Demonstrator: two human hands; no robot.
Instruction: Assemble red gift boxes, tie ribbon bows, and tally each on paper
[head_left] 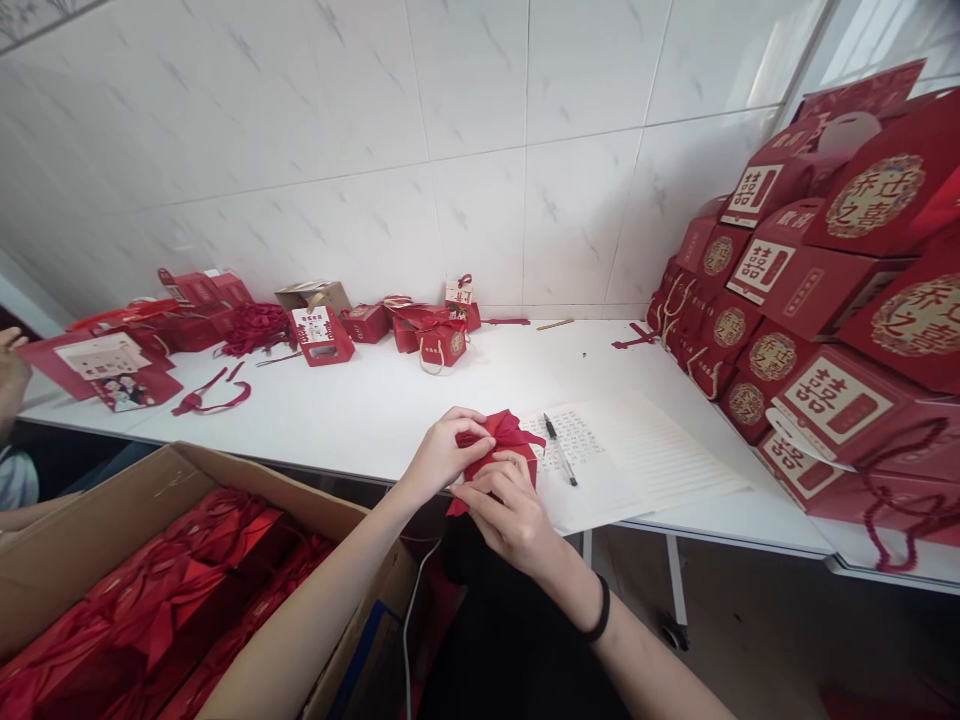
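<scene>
A small red gift box [531, 462] with a red ribbon [510, 430] on top sits at the front edge of the white table. My left hand [448, 450] pinches the ribbon at the box's upper left. My right hand [504, 503] covers the front of the box, its fingers bent and pressed together on the ribbon; a ribbon tail hangs below them. Both hands hide much of the box. Just right of it, a black-capped pen [560, 450] lies on handwritten paper [583, 440].
A cardboard carton [262, 470] of ribboned red boxes stands at the left, below table height. Red gift boxes [442, 340] and ribbon scraps [214, 398] line the table's back. Large red boxes [795, 280] are stacked at the right. Another person's hand [11, 370] shows at the far left.
</scene>
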